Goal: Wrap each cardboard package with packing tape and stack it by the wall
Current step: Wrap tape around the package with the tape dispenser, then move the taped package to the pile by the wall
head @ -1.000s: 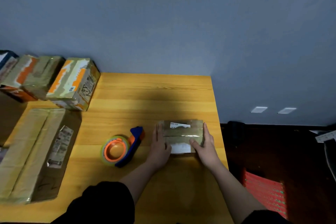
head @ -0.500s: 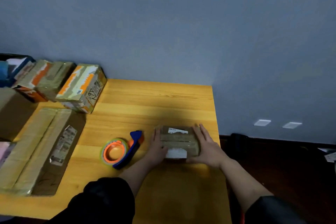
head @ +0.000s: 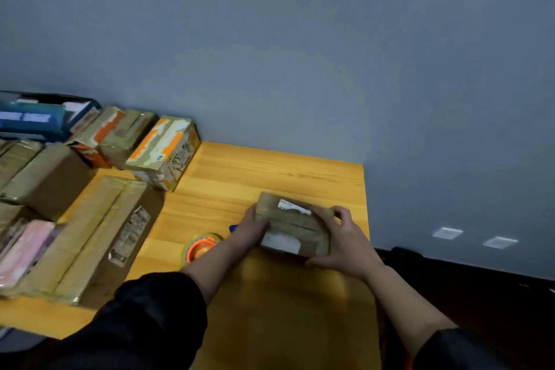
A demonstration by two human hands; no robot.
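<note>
A small taped cardboard package (head: 295, 222) with white labels sits between both hands near the right edge of the wooden table (head: 270, 171). My left hand (head: 250, 227) grips its left end. Its right end is held by my right hand (head: 342, 239), whose fingers curl over the top and far side. The package looks tilted, its near edge raised off the table. An orange and blue tape dispenser (head: 200, 246) lies just left of my left forearm, partly hidden by it.
A long flat taped box (head: 90, 237) lies at the left. Orange-and-white boxes (head: 163, 152) and other packages (head: 120, 135) stand by the grey wall (head: 300, 54). A brown box (head: 45, 177), a pink parcel (head: 24, 249) and a blue box (head: 33, 120) crowd the far left.
The package has been gripped more firmly and tipped up, shifting slightly toward the wall. My right fingers have curled over it. The view has swung left, showing more boxes.
</note>
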